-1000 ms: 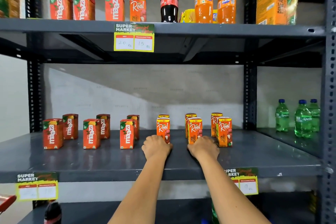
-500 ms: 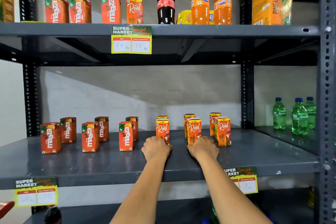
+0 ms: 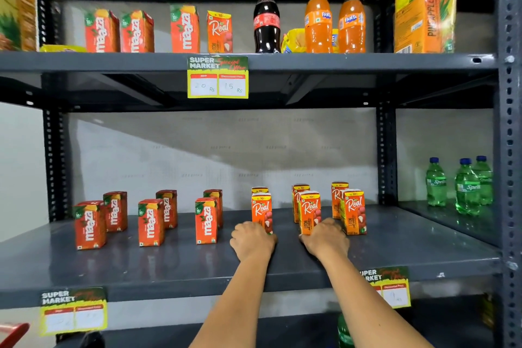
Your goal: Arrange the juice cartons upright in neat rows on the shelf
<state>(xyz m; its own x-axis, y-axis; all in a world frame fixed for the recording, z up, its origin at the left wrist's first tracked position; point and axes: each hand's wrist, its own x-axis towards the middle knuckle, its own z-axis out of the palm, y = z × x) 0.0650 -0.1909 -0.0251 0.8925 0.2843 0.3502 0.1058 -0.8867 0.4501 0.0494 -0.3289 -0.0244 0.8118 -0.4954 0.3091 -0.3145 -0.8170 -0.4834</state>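
Both fists curled on shelf (image 3: 395,248). Left hand (image 3: 252,240) at base of front-left Real carton (image 3: 261,211), right hand (image 3: 324,239) at base of middle one (image 3: 309,212); actual hold unclear. Maaza cartons (image 3: 149,222) upright, left.

On the middle shelf (image 3: 395,251), six Maaza cartons (image 3: 206,224) stand upright on the left in three pairs, one behind the other. To their right, six Real cartons (image 3: 353,212) stand the same way. The left hand (image 3: 251,240) rests before the leftmost Real pair, the right hand (image 3: 324,239) before the middle pair. Further right, on a neighbouring shelf, stand Sprite bottles (image 3: 466,186).
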